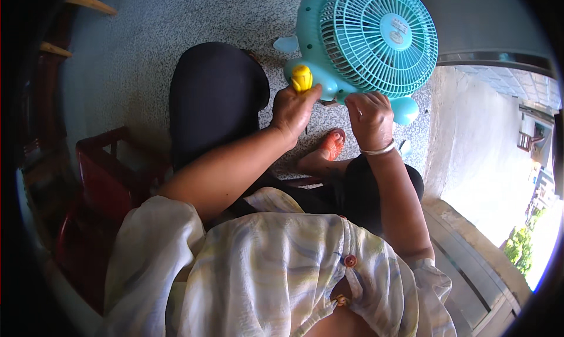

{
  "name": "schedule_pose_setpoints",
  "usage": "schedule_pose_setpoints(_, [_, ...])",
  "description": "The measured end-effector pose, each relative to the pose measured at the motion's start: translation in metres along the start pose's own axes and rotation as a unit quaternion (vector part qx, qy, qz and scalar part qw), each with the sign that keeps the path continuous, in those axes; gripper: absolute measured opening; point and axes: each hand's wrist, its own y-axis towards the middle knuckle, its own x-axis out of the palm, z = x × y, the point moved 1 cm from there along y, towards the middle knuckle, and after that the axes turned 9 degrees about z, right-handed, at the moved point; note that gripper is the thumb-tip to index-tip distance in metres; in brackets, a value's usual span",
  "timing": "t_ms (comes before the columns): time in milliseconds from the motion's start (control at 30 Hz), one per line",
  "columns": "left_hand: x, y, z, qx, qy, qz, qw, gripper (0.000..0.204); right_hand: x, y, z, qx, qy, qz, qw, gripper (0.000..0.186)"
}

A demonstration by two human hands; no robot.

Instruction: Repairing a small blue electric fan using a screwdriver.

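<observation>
A seated person in a pale, softly patterned shirt with brown buttons (258, 266) leans over dark trousers (217, 96), the knees hiding part of the floor. At left stands a glossy dark-red chair (100, 172); between the legs shows a foot in an orange sandal (333, 145). The left hand (289, 115) is closed around a yellow ribbed tool handle (302, 78) (the fist hides much of the tool), which covers part of the fan's housing. The right hand (371, 119), a pale bangle (379, 150) at its wrist, has its fingers curled at the fan's lower rim; whether it grips anything cannot be told. The turquoise plastic fan (376, 40) is at the top of the view, right of centre, its round guard of fine ribs meeting at a paler hub disc (396, 31). Dark holes dot the smooth housing, and a rounded lobe (405, 111) juts near the right hand. Beyond lie a grey speckled floor (153, 49), a whitish wall (470, 137) and, farthest right, sunlit greenery (520, 246).
</observation>
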Motion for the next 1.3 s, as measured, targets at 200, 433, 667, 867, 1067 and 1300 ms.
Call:
schedule_pose_setpoints(200, [0.000,0.001,-0.022,-0.070,0.039,0.020,0.997,0.016,0.025,-0.002,0.000,-0.010,-0.123,-0.020,0.992,0.006])
schedule_pose_setpoints(433, [0.014,0.010,-0.044,0.020,0.059,0.045,0.997,0.011,0.025,0.011,-0.011,-0.030,-0.130,-0.066,0.989,0.006])
schedule_pose_setpoints(667, [0.019,0.014,-0.022,-0.043,-0.065,-0.066,0.995,0.012,0.013,-0.006,0.003,0.306,0.150,-0.045,0.939,0.009])
schedule_pose_setpoints(867, [0.025,0.006,-0.027,-0.020,-0.021,-0.135,0.990,0.016,0.002,-0.021,-0.009,0.250,0.101,0.012,0.963,0.013])
schedule_pose_setpoints(1067, [0.025,0.007,-0.033,0.140,0.127,-0.102,0.977,0.012,-0.004,-0.028,-0.016,0.242,0.158,0.018,0.957,0.020])
schedule_pose_setpoints(1300, [0.012,-0.004,-0.037,0.263,0.276,-0.159,0.911,0.018,-0.013,-0.042,-0.036,0.279,0.274,0.039,0.919,0.033])
